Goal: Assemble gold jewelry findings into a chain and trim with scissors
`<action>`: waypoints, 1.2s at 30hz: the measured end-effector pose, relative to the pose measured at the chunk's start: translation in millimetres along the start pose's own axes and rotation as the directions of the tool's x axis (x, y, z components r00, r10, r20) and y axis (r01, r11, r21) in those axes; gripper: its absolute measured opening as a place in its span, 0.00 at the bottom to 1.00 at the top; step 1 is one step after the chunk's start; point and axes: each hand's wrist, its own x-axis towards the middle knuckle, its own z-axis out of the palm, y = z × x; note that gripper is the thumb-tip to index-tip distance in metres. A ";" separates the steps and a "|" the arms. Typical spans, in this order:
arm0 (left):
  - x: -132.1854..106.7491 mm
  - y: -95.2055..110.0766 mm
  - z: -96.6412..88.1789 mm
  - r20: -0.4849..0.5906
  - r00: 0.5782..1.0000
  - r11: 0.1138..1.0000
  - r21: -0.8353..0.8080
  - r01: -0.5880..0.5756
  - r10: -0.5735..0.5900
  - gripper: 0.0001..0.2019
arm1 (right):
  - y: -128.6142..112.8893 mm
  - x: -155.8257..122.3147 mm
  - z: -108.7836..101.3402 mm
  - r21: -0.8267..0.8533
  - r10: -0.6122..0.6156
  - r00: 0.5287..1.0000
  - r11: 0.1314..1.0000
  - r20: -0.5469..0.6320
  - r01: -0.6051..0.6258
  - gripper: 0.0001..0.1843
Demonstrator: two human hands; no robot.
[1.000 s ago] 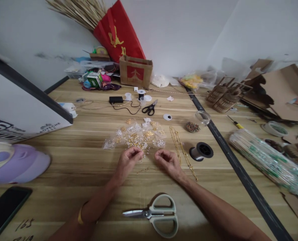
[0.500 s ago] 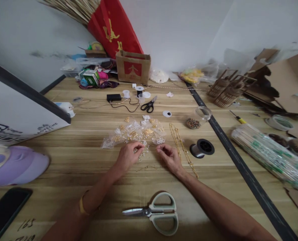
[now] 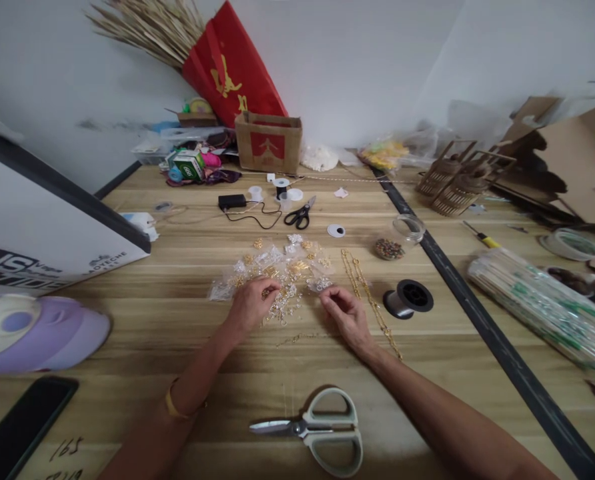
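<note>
On the table [image 3: 137,333], the near scissors [image 3: 303,427] lie before the left hand [image 3: 251,303] and right hand [image 3: 347,320]. Right of the bead pile [image 3: 288,292] come a chain [image 3: 376,309], then a spool [image 3: 400,301]; behind it lie the far scissors [image 3: 305,211].

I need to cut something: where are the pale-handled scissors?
In the head view, the pale-handled scissors lie near the bottom, slightly right of centre, between the forearms.

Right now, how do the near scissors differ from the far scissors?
The near scissors have pale handles; the far scissors, black. The near scissors point left; the far scissors point away and slightly right. The near scissors look larger, being closer, than the far scissors. Both lie unheld on the wooden table.
</note>
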 end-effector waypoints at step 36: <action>-13.7 -0.2 -8.0 0.164 0.979 0.971 0.186 -0.151 0.121 0.04 | 9.1 -7.0 3.8 -0.408 -0.192 0.953 0.870 0.234 0.275 0.10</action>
